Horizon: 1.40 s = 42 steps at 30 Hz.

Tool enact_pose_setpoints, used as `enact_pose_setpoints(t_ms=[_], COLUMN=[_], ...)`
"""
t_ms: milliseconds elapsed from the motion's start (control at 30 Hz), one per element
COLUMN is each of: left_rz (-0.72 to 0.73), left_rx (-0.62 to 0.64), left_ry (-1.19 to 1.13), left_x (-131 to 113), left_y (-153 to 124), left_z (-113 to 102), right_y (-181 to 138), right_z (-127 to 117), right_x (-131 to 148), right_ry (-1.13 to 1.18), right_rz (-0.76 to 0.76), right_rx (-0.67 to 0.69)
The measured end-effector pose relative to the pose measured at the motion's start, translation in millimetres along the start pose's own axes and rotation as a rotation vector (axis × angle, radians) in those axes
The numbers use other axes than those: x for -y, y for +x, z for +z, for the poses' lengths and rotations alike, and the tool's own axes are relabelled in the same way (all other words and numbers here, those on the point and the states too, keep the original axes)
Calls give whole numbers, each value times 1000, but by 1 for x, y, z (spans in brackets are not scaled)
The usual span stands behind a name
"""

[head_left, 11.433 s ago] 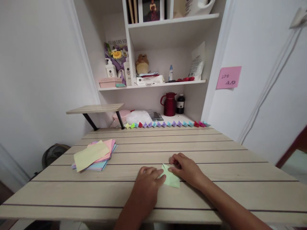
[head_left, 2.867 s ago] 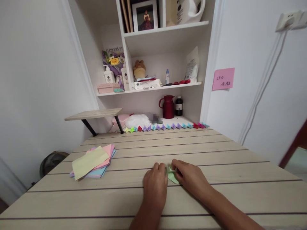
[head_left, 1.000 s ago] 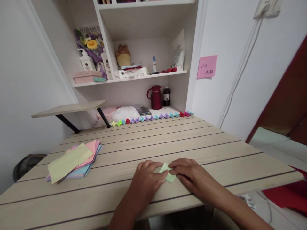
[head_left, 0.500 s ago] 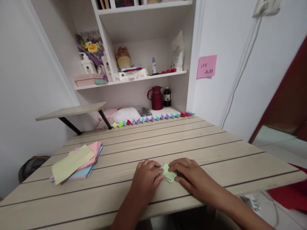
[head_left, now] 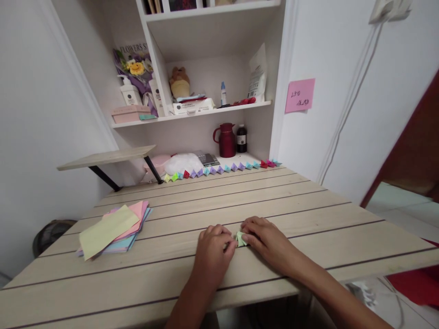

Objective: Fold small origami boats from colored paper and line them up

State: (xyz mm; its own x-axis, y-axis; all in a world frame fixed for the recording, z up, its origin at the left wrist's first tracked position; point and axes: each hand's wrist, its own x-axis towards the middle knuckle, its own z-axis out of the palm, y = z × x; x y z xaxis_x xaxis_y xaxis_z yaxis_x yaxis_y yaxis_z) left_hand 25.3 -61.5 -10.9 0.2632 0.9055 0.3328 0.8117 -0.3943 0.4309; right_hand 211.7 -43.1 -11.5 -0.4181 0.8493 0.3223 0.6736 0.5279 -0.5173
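A small piece of folded light-green paper [head_left: 241,239] lies on the wooden table, between my two hands. My right hand [head_left: 262,237] grips its right side, thumb at the near face and fingers curled behind. At its left edge is my left hand [head_left: 216,246], thumb and fingers pinched together against the paper. Part of the paper is covered by the right thumb and fingers, so its full shape is hidden. Along the table's back edge stands a row of small folded paper pieces [head_left: 220,170] in yellow, green, purple, blue and red.
A stack of coloured paper sheets [head_left: 109,230] lies at the left of the slatted table [head_left: 192,283]. Behind it is a small raised shelf [head_left: 106,157] on black legs. A red jug [head_left: 227,140] and a dark bottle [head_left: 241,138] stand in the cabinet at the back.
The green paper has gone from lying nearly flat to a smaller, more folded shape. My right thumb has moved up onto it. The view has shifted slightly.
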Motion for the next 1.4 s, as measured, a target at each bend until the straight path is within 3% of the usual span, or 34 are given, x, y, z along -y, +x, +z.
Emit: enact_pose_setpoints(t_ms=[233, 367, 633, 933, 1133, 1233, 1400], left_rz=[-16, -24, -19, 65, 150, 158, 122], left_rx=[-11, -6, 11, 23, 86, 79, 60], left_ry=[-20, -20, 20, 191, 284, 267, 183], left_x=[-1, -1, -1, -5, -2, -3, -3], left_y=[-1, -1, 0, -3, -4, -5, -6], left_z=[0, -1, -2, 1, 2, 1, 0], right_y=[-5, -5, 5, 5, 2, -3, -8], right_z=[-15, -15, 3, 6, 5, 2, -2], right_x=[-6, -7, -8, -4, -9, -9, -1], right_ry=[220, 239, 21, -233, -86, 39, -166], right_rz=[-55, -43, 63, 79, 119, 55, -129], right_rx=[107, 80, -38, -40, -69, -110, -72])
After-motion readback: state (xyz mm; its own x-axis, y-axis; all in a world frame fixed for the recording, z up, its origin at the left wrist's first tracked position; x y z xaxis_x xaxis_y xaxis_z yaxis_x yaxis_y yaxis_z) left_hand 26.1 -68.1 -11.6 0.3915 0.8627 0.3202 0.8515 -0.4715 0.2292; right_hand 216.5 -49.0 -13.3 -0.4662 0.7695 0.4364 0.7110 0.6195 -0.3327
